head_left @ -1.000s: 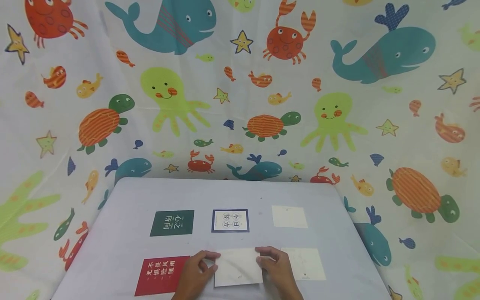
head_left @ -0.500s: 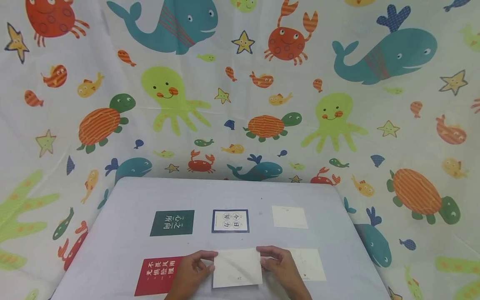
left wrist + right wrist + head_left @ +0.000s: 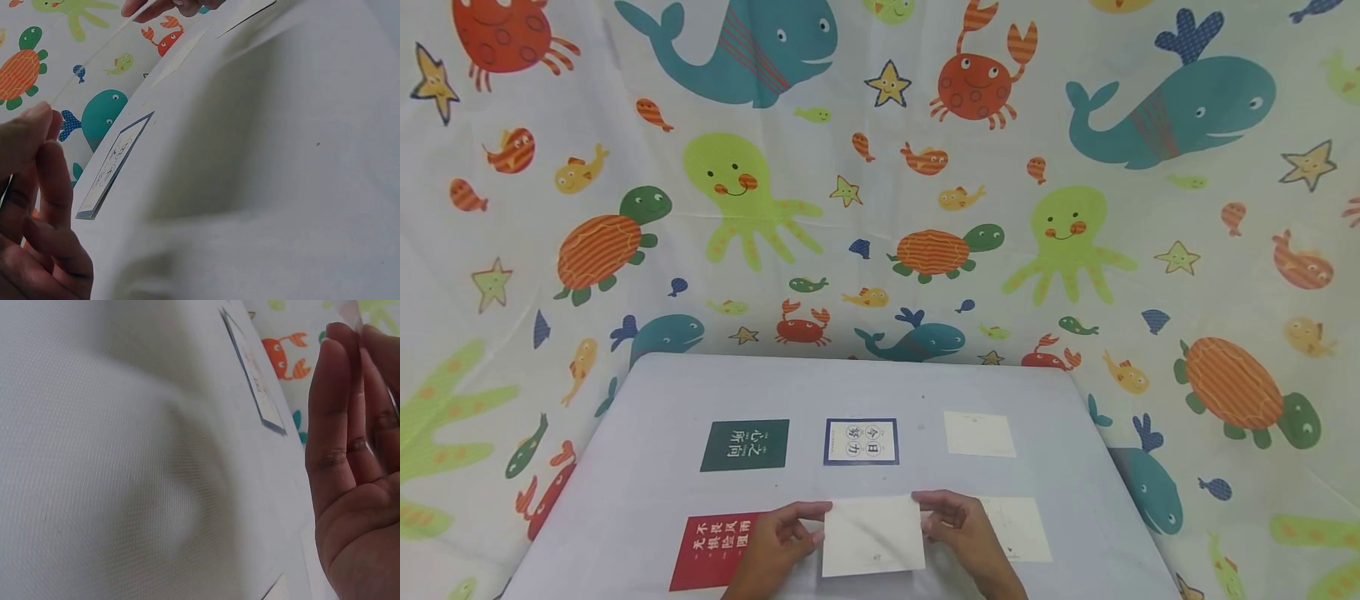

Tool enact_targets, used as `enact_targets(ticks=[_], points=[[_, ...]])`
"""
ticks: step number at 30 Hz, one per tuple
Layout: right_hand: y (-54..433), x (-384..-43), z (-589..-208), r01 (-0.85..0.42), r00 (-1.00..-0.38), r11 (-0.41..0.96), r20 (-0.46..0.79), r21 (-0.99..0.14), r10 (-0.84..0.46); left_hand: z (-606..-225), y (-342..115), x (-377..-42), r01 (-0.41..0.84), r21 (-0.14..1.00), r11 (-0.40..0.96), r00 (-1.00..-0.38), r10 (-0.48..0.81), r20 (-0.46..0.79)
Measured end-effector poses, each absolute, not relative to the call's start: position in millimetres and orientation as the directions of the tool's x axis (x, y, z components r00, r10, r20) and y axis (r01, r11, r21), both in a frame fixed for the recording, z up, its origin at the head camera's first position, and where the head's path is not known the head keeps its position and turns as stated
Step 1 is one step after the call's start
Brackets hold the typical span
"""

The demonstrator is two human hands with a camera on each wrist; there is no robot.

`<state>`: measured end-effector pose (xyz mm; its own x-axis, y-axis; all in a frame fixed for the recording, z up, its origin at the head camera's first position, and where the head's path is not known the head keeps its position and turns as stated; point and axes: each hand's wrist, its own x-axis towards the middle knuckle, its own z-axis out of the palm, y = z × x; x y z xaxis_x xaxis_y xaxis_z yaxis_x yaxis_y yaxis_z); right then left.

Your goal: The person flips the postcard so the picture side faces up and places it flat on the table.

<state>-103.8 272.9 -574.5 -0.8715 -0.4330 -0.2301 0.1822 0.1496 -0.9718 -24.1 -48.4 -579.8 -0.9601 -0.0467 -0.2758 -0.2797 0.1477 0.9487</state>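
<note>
Nearest: white card [image 3: 872,537], held up off the table [image 3: 647,442], directly between left hand [image 3: 775,542] and right hand [image 3: 966,533]
Left edge in pinch of left thumb and fingers, right edge likewise on the right; both in contact, neither hand nearer
Long axis crosswise, from hand to hand; likely the relation to keep level, with near-left corner slightly lower in head view
Look: plain off-white, faint diagonal shading, tiny dark mark by near edge; thin, almost edge-on from left wrist, soft shadow below
Just beyond left hand, partly covered: red card [image 3: 707,554]
Past right hand, partly covered: pale card [image 3: 1022,533]
Farther: green card [image 3: 745,445], blue-bordered card [image 3: 861,442], second pale card [image 3: 979,434]
Farthest: sea-creature curtain [image 3: 880,200]
</note>
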Motion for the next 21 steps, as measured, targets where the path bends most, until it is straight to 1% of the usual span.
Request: enact_targets(ticks=[5, 12, 17, 21], points=[[271.8, -103.7, -573.8, 0.172, -0.877, 0.145, -0.218, -0.974, -0.427, -577.2, -48.9, -24.0, -0.27, 0.958, 0.099, -0.962, -0.052, -0.266], [270.7, -102.5, -572.6, 0.187, -0.887, 0.141, -0.229, -0.972, -0.401, -577.8, -48.4, -24.3, -0.279, 0.956, 0.094, -0.959, -0.07, -0.273], [270.5, -101.3, -573.6, 0.176, -0.901, 0.144, -0.218, -0.974, -0.376, -576.3, -49.4, -24.8, -0.267, 0.959, 0.091, -0.962, -0.073, -0.261], [269.8, -100.9, -572.3, 0.175, -0.905, 0.154, -0.22, -0.972, -0.364, -574.2, -50.4, -24.8, -0.264, 0.962, 0.064, -0.963, -0.067, -0.259]])
